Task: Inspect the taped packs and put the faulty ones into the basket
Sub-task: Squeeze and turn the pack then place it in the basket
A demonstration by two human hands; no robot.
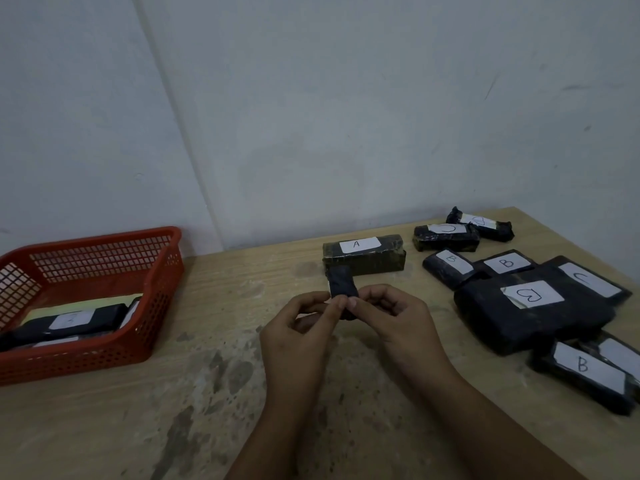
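A small black taped pack (342,282) stands on end above the table centre. My left hand (300,336) and my right hand (394,318) both pinch its lower end with thumbs and fingertips. Behind it lies a longer dark pack labelled A (363,254). A red plastic basket (114,355) sits at the left with black labelled packs (69,323) lying inside. Several black packs with white labels B and C (533,306) are piled at the right.
The wooden table (207,393) is stained and butts against a pale wall at the back. Two more packs (446,235) lie near the far right corner. One pack labelled B (585,372) lies close to the table's right edge.
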